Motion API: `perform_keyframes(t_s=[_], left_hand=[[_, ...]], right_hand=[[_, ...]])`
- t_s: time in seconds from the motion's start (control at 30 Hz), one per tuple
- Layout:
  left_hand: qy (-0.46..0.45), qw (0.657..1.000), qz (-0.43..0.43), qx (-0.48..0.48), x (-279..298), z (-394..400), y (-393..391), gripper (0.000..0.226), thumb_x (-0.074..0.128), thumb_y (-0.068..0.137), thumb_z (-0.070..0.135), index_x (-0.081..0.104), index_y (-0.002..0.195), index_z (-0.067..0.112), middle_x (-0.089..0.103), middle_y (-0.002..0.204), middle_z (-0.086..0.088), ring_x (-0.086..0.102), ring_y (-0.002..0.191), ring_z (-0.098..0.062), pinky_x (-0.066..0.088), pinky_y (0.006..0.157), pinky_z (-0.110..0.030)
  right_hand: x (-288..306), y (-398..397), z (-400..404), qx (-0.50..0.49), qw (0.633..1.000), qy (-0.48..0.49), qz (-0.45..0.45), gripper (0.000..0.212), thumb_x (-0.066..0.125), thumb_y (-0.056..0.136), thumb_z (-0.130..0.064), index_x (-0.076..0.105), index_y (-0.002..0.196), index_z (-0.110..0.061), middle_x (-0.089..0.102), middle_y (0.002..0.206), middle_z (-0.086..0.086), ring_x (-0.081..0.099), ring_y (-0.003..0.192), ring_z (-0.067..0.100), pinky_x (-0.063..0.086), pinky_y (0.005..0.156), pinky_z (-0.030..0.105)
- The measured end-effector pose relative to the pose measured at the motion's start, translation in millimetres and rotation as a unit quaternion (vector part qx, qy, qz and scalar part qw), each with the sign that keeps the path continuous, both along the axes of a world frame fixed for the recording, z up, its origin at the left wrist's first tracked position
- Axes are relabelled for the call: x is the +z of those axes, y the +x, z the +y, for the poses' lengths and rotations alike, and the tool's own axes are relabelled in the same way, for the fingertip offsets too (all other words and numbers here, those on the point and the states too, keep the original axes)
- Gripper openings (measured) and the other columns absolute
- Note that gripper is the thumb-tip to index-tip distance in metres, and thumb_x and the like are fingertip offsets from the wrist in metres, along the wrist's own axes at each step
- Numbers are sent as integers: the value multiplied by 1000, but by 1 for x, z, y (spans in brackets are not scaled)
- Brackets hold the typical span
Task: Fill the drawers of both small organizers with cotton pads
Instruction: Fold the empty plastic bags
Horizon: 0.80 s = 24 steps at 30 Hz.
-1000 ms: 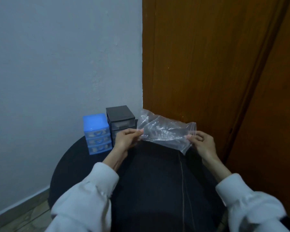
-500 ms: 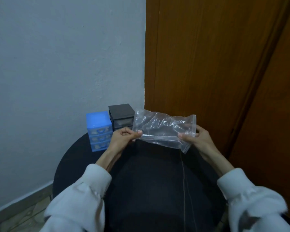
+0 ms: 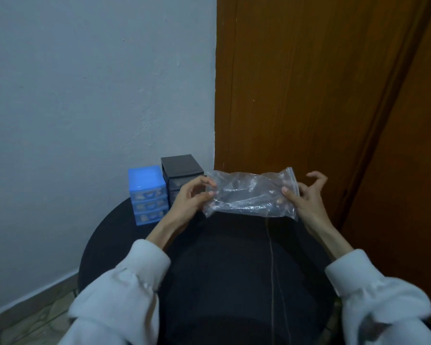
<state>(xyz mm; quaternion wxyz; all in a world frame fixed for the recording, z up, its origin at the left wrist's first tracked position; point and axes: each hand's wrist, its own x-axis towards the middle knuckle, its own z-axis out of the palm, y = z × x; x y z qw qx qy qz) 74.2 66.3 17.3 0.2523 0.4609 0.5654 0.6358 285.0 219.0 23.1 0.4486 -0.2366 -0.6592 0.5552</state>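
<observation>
A clear plastic zip bag [image 3: 249, 192] stretches flat between my hands above the round black table [image 3: 105, 235]; it looks empty. My left hand [image 3: 192, 200] pinches the bag's left end between thumb and fingers. My right hand [image 3: 305, 195] pinches the right, zip end with the thumb in front, its other fingers spread and curled behind. At the table's back left stand the blue three-drawer organizer [image 3: 147, 194] and, to its right, the black organizer [image 3: 181, 170]. White pads show through the blue one's clear drawers. My left hand hides the black organizer's lower drawers.
A pale wall [image 3: 97, 83] stands right behind the organizers, and a brown wooden door [image 3: 309, 95] rises behind the bag and to the right. Tiled floor [image 3: 35, 324] shows at the lower left beyond the table's edge.
The bag has been pulled flatter and turned more level between my hands. My right hand's fingers have lifted and spread off the bag's edge, leaving the thumb pinch.
</observation>
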Motion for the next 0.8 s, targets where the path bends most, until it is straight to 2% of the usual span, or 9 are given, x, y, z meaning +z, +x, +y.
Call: perform_keyframes(t_s=[0.1, 0.17, 0.23, 0.37, 0.53, 0.6, 0.67, 0.73, 0.8], left_hand=[[-22, 1000, -5, -5, -1, 9, 2, 41, 57, 89, 1, 56, 124, 23, 54, 123, 10, 59, 100, 1, 52, 81, -19], [-45, 999, 14, 11, -5, 15, 1, 48, 55, 91, 2, 48, 134, 22, 50, 127, 11, 57, 97, 5, 50, 72, -11], [-70, 996, 53, 26, -11, 21, -2, 51, 51, 92, 0, 45, 137, 21, 46, 136, 5, 56, 99, 1, 50, 69, -10], [-117, 978, 167, 44, -18, 36, 0, 53, 51, 90, 1, 42, 137, 24, 43, 137, 1, 54, 93, 0, 50, 63, -11], [-115, 982, 146, 19, -25, 70, 3, 60, 54, 91, 3, 33, 143, 25, 42, 138, 0, 61, 86, -4, 52, 63, -13], [-107, 991, 78, 16, -29, 89, 2, 58, 50, 95, 10, 27, 146, 25, 36, 142, 2, 60, 100, -9, 54, 73, -23], [-117, 990, 69, 47, -37, 109, -1, 52, 44, 99, 15, 27, 147, 22, 30, 149, 0, 48, 123, -19, 47, 96, -37], [-169, 970, 162, 67, -47, 130, -3, 43, 39, 100, 17, 35, 143, 17, 32, 151, -5, 35, 135, -22, 32, 111, -41], [-211, 940, 264, 44, -61, 148, -4, 41, 38, 101, 19, 38, 142, 16, 33, 151, -6, 30, 138, -22, 25, 114, -42]], right_hand=[[0, 10, 6, 52, 992, 52, -98, 26, 56, 89, -12, 50, 113, -18, 50, 124, -1, 57, 111, 24, 54, 70, 26], [-3, 20, 10, 106, 975, 52, -190, 37, 62, 85, -17, 52, 118, -30, 42, 133, -9, 43, 122, 12, 50, 80, 27], [-5, 29, 13, 124, 968, 35, -217, 51, 66, 81, -11, 48, 122, -35, 38, 138, -10, 33, 125, 7, 43, 96, 32], [-11, 43, 23, 113, 961, 42, -250, 66, 68, 78, -5, 42, 135, -23, 36, 146, -4, 26, 137, 11, 25, 111, 39], [-26, 48, 38, 42, 970, 27, -237, 67, 66, 80, -2, 40, 139, -20, 33, 149, -2, 24, 140, 15, 24, 108, 34], [-32, 47, 47, -20, 981, -13, -193, 65, 65, 81, -2, 41, 139, -20, 33, 149, -2, 24, 139, 16, 27, 105, 31], [-41, 40, 59, -83, 983, -51, -153, 63, 65, 83, -5, 41, 139, -20, 31, 151, 1, 24, 140, 19, 29, 108, 38], [-49, 29, 71, -129, 979, -98, -123, 61, 63, 86, -11, 39, 140, -21, 30, 151, 5, 31, 137, 22, 39, 103, 41], [-55, 12, 80, -134, 975, -163, -64, 55, 56, 91, -11, 36, 142, -17, 35, 148, 9, 46, 124, 22, 51, 83, 29]])
